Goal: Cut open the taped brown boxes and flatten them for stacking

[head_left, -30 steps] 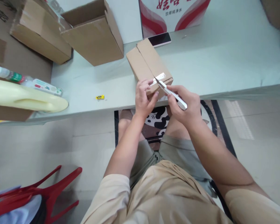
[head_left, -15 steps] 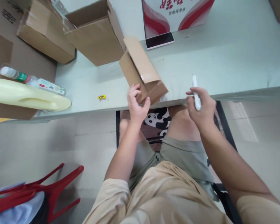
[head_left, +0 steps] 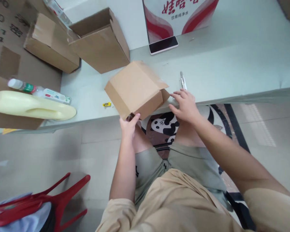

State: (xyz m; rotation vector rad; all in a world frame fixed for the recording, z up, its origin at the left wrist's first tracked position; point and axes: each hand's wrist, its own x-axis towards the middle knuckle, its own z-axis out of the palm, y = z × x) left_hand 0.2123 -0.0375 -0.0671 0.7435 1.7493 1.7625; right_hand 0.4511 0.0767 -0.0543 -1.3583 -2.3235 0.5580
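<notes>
A small brown cardboard box [head_left: 135, 88] is tipped up over the near edge of the pale green table [head_left: 232, 67], its loose flaps facing right. My left hand [head_left: 129, 125] grips the box's lower near corner from below. Stretched-out fingers of my right hand [head_left: 185, 104] reach the box's right flap at the table edge and hold nothing. A white utility knife [head_left: 183, 80] lies on the table just beyond my right hand.
Two larger cardboard boxes [head_left: 99, 40] stand at the back left. A phone [head_left: 163, 44] lies before a red-and-white carton [head_left: 178, 14]. A cream jug [head_left: 31, 106], a bottle [head_left: 38, 91] and a yellow scrap [head_left: 106, 104] sit left. A red chair [head_left: 50, 201] stands on the floor.
The knife went from cutting the box's tape to lying on the table, let go by my right hand. The box was lifted, turned and pulled toward the table edge.
</notes>
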